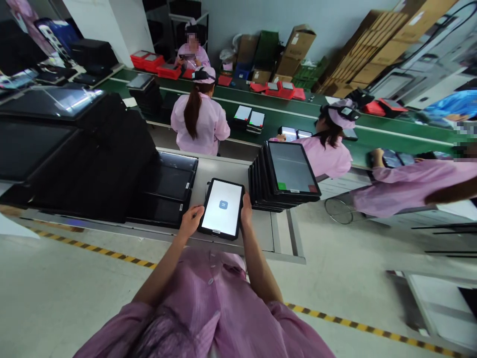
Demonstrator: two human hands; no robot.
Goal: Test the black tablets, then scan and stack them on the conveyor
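Note:
I hold a black tablet [222, 208] with a lit white screen over the grey workbench [261, 233]. My left hand [191, 220] grips its left edge and my right hand [246, 210] grips its right edge, fingers closed on the frame. Just right of it stands a stack of several dark tablets [285, 175]. To the left lie black trays with dark tablets [169, 191].
Big black stacks [74, 149] fill the bench's left side. Co-workers in pink coats [199, 122] sit at a green conveyor [335, 124] ahead. Another pink sleeve [413, 181] reaches in at right. Cardboard boxes [372, 49] line the back wall. Yellow-black floor tape [112, 254] runs below the bench.

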